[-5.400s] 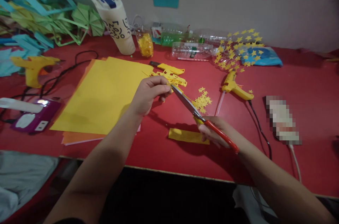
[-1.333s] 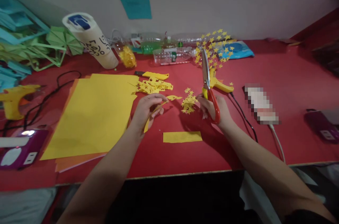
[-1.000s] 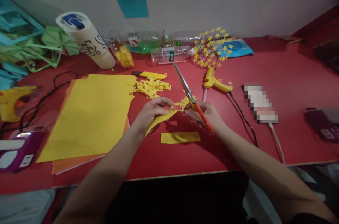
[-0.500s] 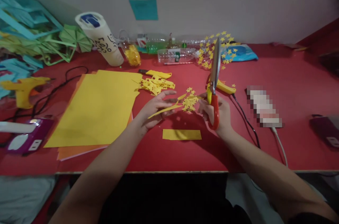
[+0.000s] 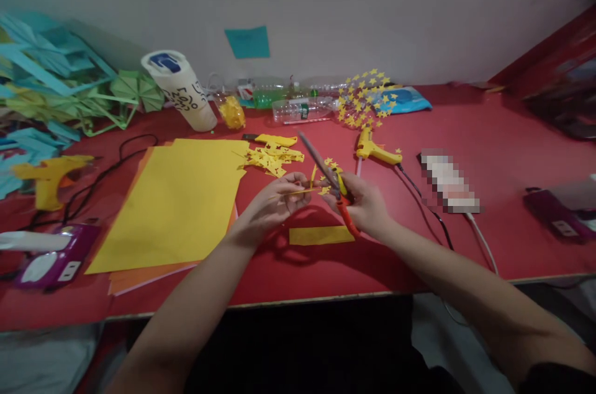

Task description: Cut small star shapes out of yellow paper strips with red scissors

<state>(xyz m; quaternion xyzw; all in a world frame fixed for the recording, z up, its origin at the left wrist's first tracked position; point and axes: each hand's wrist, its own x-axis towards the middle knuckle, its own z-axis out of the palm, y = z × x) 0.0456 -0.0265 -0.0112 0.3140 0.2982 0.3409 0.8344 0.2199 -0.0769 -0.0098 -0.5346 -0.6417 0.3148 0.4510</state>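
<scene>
My left hand (image 5: 282,198) pinches a thin yellow paper strip (image 5: 298,192) above the red table. In my right hand (image 5: 365,201) is a pair of scissors (image 5: 345,211) with red and yellow handles, its blades pointing up and to the left over the left fingertips. The two hands are close together, and the fingers partly hide the strip. Behind them lies a small pile of yellow paper stars (image 5: 331,164). A flat yellow paper rectangle (image 5: 321,235) rests on the table just below the hands.
Yellow sheets (image 5: 172,201) lie at left, beside yellow paper scraps (image 5: 272,159) and a yellow cutter (image 5: 277,140). A yellow glue gun (image 5: 379,151) and a phone (image 5: 449,182) with cables are at right. Plastic bottles (image 5: 302,110) and a tall white tumbler (image 5: 181,93) stand or lie near the wall.
My right hand has moved left with the scissors, which have tilted from upright towards the left hand. The left fingers have closed in on the strip. The view has shifted slightly.
</scene>
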